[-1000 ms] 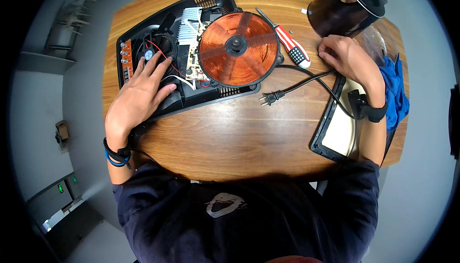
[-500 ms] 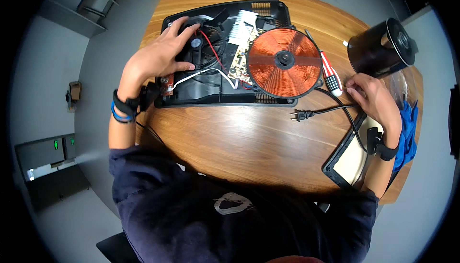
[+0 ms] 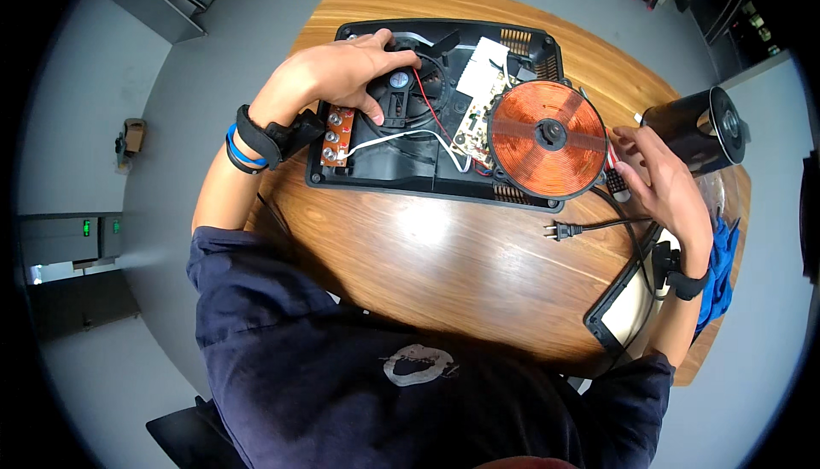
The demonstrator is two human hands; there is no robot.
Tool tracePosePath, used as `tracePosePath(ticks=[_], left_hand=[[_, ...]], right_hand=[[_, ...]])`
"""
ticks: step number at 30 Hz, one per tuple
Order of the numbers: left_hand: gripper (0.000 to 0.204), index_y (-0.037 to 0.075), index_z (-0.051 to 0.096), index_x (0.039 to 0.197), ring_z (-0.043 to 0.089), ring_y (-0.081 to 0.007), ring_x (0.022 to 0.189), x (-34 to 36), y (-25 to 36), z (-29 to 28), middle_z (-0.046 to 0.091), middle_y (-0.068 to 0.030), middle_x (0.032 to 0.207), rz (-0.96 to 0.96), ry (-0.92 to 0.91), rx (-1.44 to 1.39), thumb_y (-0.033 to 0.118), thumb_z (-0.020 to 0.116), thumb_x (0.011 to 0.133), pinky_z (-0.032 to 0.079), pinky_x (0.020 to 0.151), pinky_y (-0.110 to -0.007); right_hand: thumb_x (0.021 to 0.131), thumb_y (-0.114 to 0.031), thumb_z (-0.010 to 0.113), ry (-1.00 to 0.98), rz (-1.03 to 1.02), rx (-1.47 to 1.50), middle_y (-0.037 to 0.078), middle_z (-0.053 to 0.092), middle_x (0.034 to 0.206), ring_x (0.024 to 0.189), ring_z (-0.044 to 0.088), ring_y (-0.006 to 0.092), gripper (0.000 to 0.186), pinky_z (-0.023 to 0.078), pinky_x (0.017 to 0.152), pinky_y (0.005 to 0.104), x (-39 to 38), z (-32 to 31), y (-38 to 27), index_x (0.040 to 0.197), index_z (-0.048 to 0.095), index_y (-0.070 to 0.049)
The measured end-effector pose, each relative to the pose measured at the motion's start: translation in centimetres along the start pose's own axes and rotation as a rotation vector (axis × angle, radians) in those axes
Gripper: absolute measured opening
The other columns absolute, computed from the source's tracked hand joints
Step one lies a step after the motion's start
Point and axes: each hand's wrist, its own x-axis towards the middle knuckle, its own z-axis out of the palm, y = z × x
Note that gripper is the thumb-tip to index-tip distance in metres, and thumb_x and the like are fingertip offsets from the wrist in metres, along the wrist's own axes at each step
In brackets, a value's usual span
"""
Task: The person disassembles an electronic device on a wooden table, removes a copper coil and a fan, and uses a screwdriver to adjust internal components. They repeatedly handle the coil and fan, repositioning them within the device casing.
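An opened black appliance base (image 3: 401,170) lies on the table, with a fan (image 3: 399,97), a button board (image 3: 337,137), a circuit board (image 3: 468,131), white heat sink (image 3: 480,63) and copper coil (image 3: 530,144). My left hand (image 3: 346,76) rests over the fan's housing, fingers apart, thumb below and fingertips above. Beside the coil, my right hand (image 3: 662,178) is open with bent fingers, near a red-and-white screwdriver (image 3: 613,184) partly hidden by coil and hand.
A black canister (image 3: 688,123) stands at the right of the wooden table (image 3: 427,272), near a clear bag (image 3: 722,196) and blue cloth (image 3: 717,277). A dark-framed panel (image 3: 611,307) lies at front right. A two-pin plug (image 3: 562,231) and cords lie in front of the base.
My view has shifted. My left hand has slid toward the far side of the fan; my right hand has moved toward the screwdriver, its fingers now less curled.
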Motion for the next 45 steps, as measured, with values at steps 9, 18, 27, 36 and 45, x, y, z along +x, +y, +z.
tracePosePath(ticks=[9,18,27,36,45], left_hand=[[0.073,0.023,0.061,0.158,0.067,-0.0459,0.139,0.8,-1.7,0.9,0.064,-0.0186,0.144,0.184,0.159,0.134,0.016,0.095,0.093,0.059,0.116,-0.057],[0.057,0.018,0.061,0.152,0.068,-0.0511,0.131,-0.3,-1.8,0.4,0.065,-0.0204,0.14,0.252,0.364,0.11,0.036,0.085,0.104,0.06,0.109,-0.059],[0.043,0.011,0.063,0.141,0.076,-0.0452,0.114,-2.7,0.7,-2.2,0.072,-0.0132,0.127,0.243,0.418,0.073,0.025,0.083,0.106,0.061,0.09,-0.057],[0.034,0.015,0.07,0.131,0.079,-0.0353,0.106,-3.5,2.7,0.8,0.072,-0.0104,0.119,0.316,0.677,0.33,0.007,0.077,0.1,0.068,0.082,-0.048],[0.036,0.019,0.087,0.123,0.068,-0.0269,0.113,-3.1,2.9,2.2,0.066,-0.0023,0.116,0.417,0.536,0.322,0.005,0.079,0.091,0.067,0.087,-0.041]], right_hand=[[0.112,0.005,0.062,-0.058,-0.085,-0.019,0.019,0.069,0.144,0.125,0.073,0.0408,0.062,0.06,0.109,0.0483,3.0,1.4,-2.3,0.17,0.063,-0.017],[0.112,0.006,0.059,-0.083,-0.091,0.084,0.02,0.069,0.14,0.124,0.072,0.0397,0.056,0.059,0.11,0.0472,3.7,1.8,-1.1,0.163,0.072,-0.013],[0.108,-0.012,0.084,-0.069,0.07,0.209,0.014,0.075,0.122,0.106,0.076,0.0315,0.043,0.062,0.094,0.0429,4.9,1.8,-2.0,0.15,0.075,-0.01],[0.107,-0.012,0.085,-0.081,0.039,0.16,0.014,0.077,0.131,0.112,0.077,0.0299,0.044,0.064,0.096,0.0439,4.8,1.6,-2.5,0.148,0.071,-0.009],[0.109,-0.011,0.083,-0.096,0.051,0.205,0.017,0.079,0.13,0.113,0.078,0.0339,0.042,0.063,0.1,0.0456,4.6,1.5,-2.9,0.148,0.068,-0.007]])
